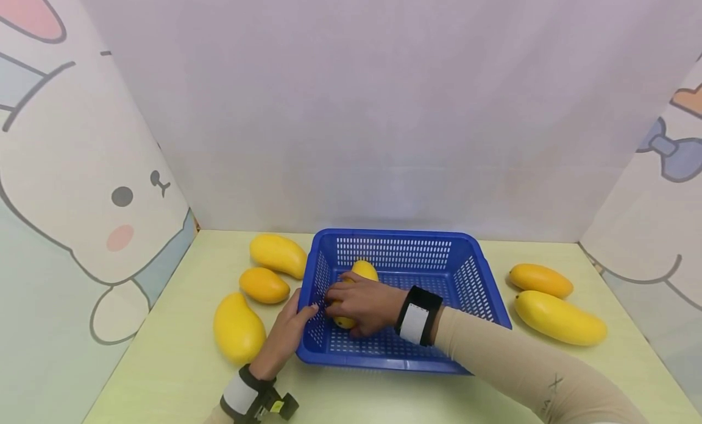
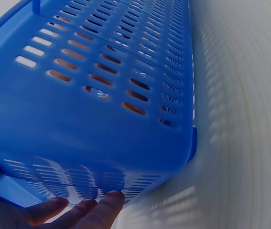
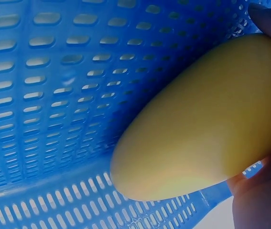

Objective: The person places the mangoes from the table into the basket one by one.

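My right hand (image 1: 364, 302) reaches into a blue plastic basket (image 1: 406, 362) and grips a yellow mango (image 3: 197, 124) near the left wall. Thumb and fingers lie on opposite sides of the mango in the right wrist view. Yellow skin shows beyond the hand and below it in the head view; whether that is one mango or two, I cannot tell. On the basket's left side my left hand (image 1: 285, 335) holds the rim, thumb over the top. Its fingers (image 2: 104, 207) touch the slotted outer wall in the left wrist view.
Left of the basket lie a long yellow mango (image 1: 278, 254), a small orange-yellow mango (image 1: 264, 285) and a large yellow mango (image 1: 238, 329). To its right are an orange-yellow mango (image 1: 542, 280) and a longer yellow mango (image 1: 560, 318). A pale wall (image 1: 384, 107) rises behind the table.
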A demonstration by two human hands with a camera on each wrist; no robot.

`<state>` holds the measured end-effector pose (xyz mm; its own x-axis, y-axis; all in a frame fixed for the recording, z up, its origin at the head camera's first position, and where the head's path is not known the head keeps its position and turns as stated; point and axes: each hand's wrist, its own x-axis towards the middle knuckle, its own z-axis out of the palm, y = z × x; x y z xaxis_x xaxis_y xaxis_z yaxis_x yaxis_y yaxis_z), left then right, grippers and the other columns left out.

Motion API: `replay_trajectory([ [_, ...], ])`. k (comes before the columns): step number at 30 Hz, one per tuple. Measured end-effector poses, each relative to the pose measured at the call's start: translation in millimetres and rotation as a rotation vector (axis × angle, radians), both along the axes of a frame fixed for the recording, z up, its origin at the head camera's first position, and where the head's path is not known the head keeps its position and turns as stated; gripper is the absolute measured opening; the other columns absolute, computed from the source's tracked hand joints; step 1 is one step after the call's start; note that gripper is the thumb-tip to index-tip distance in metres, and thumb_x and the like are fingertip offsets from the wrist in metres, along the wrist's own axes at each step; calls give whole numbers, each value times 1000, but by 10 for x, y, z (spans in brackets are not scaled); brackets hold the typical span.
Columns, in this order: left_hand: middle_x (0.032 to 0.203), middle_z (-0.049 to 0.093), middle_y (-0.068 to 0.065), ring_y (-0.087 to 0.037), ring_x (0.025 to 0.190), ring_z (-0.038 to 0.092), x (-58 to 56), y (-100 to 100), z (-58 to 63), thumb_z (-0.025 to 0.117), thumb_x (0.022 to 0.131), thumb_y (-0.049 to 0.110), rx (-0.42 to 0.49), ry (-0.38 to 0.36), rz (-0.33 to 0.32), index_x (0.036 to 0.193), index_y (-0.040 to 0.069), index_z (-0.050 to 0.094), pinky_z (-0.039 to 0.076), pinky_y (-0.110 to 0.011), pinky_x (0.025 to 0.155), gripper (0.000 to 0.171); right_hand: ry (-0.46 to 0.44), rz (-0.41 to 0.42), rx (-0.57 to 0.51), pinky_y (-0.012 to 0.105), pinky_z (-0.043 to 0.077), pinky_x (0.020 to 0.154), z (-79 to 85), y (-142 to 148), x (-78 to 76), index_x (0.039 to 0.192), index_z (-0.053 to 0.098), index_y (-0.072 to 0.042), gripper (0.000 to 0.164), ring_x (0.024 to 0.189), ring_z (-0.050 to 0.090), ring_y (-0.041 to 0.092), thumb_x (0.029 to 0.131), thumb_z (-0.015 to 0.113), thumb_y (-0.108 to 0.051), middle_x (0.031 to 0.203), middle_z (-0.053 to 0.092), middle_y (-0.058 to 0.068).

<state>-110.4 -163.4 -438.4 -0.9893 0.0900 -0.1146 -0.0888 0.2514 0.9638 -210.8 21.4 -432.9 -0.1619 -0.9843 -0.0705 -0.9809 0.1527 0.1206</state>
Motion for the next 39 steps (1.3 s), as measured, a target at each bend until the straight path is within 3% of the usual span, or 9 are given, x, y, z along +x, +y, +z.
replay_trajectory([
  [19,139,41,-11,-30,115,49,-14,-5,-42,39,98,25,-16,-9,6,143,16,27,42,-51,91,47,-19,-34,-28,44,24,107,48,-5,0,121,55,-30,51,121,39,16,77,66,-54,127,50,-4],
  [29,139,40,-15,-34,116,48,-5,-7,-14,40,98,25,2,3,5,143,14,26,43,-52,90,49,38,-97,-121,45,27,104,247,78,-20,126,54,-29,54,120,40,17,81,55,-59,125,52,-4],
  [39,139,41,-14,-32,116,48,-6,-4,-14,40,98,26,-14,-8,15,142,14,28,42,-52,91,48,39,-175,-222,43,27,104,389,249,-79,124,56,-28,53,119,42,20,85,46,-63,123,54,-3],
])
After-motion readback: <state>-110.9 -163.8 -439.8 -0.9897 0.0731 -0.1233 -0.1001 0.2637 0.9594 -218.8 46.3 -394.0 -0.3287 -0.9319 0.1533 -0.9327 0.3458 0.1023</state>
